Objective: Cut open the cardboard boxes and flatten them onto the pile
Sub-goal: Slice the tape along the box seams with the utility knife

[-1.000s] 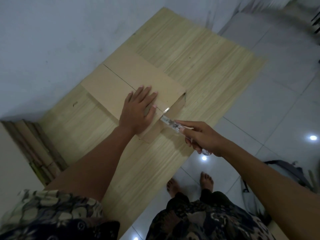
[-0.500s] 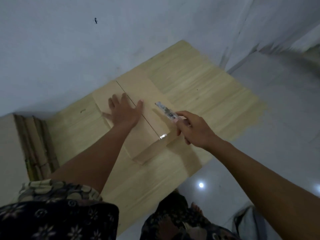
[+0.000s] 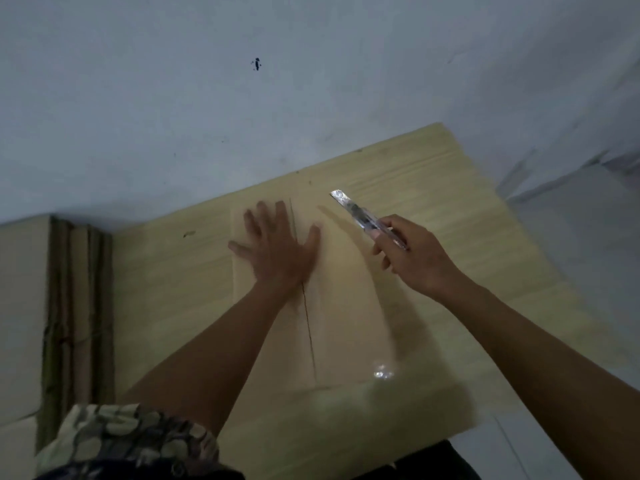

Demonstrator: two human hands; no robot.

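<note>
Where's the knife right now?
The knife is in the right hand, right of centre in the head view, blade raised above the cardboard box the left hand presses flat.

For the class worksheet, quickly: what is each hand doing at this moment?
Left hand: open, fingers spread flat, pressing on the cardboard box.
Right hand: closed round the utility knife, blade raised above the box.

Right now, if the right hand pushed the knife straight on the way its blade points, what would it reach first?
Probably the wall. The right hand aims the utility knife up-left, beyond the cardboard box; depth is unclear.
</note>
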